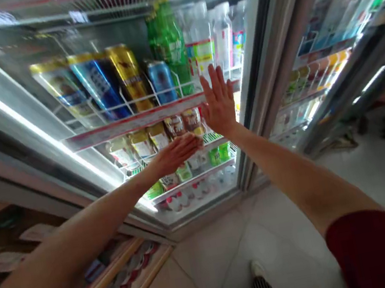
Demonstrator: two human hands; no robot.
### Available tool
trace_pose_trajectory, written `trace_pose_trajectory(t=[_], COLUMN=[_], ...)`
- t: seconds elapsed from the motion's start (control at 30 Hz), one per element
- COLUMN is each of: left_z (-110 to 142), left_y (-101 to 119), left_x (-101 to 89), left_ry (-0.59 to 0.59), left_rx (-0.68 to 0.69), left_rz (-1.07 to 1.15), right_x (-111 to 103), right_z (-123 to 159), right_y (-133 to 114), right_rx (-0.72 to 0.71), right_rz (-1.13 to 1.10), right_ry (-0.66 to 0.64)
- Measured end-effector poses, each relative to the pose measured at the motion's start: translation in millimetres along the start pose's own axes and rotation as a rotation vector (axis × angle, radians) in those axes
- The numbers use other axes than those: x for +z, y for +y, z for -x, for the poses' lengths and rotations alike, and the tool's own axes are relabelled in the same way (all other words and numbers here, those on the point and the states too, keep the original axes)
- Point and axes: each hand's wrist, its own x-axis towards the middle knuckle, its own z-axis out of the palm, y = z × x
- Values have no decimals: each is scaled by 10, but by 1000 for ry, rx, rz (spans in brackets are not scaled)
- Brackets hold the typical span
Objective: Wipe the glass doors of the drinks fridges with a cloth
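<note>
Both hands bare, in front of a lit drinks cooler (208,214). Right hand (219,112) – fingers (215,83) straight and spread, nothing gripped, over the right end of the red-edged shelf rail (129,125); can't tell if they touch it, or if glass sits between. Left hand (178,154) – fingers straight and together, nothing gripped, lower and left of the right ones, in front of the brown-labelled drinks (192,120)

Nearest things: clear bottles (205,51) just behind and above the right fingers, green bottle (175,47) up and left of them, blue can (162,82) left of them. Handling, best guess: bottles fairly heavy if full, walls giving, slick when cold; hold round the body below the shoulder. Cans stiff if sealed, dentable, slippery; wrap mid-body

Containers: cooler's upper shelf also carries a gold can (128,73) and tall blue can (102,88), further left of the right fingers. Red-topped items (175,201) sit below the left fingers. Fill levels can't be told, most labels blurred
</note>
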Motion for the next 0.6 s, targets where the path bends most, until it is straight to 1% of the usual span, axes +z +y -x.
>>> trace_pose_trajectory(t=[0.03,0.07,0.1,0.13,0.17,0.2,0.27,0.3,0.33,0.37,0.4,0.43,0.47,0.53,0.57,0.6], left_z=[120,223,294,322,305,249,75,-11,-76,-112,-113,-84,-31,84,117,118], left_y=[99,160,178,155,103,38,-74,-96,-87,-44,28,122,231,459,568,673], left_x=[185,315,383,390,348,275,133,109,137,220,355,524,708,1044,1167,1254], left_ry=[-43,-66,-77,-71,-43,12,175,252,305,323,304,250,170,21,-6,0], left_rx=[58,90,104,100,83,47,-8,-33,-36,-27,-3,43,97,186,189,173], left_rz=[47,82,109,118,108,75,-37,-87,-119,-124,-95,-33,51,243,340,427], right_x=[27,48,60,62,52,31,-29,-60,-88,-111,-128,-142,-153,-170,-172,-165], right_z=[152,311,475,644,815,985,1315,1472,1623,1767,1907,2044,2179,2440,2566,2690], right_y=[-65,-115,-147,-158,-146,-113,0,67,129,176,198,186,136,-81,-234,-402], right_rx=[-3,-15,-34,-51,-59,-59,-25,3,32,61,97,142,195,317,377,433], right_rz=[14,25,32,39,44,46,46,43,38,33,32,36,45,73,87,95], right_ry=[-38,-86,-142,-197,-247,-291,-344,-360,-373,-387,-402,-419,-440,-486,-505,-516])
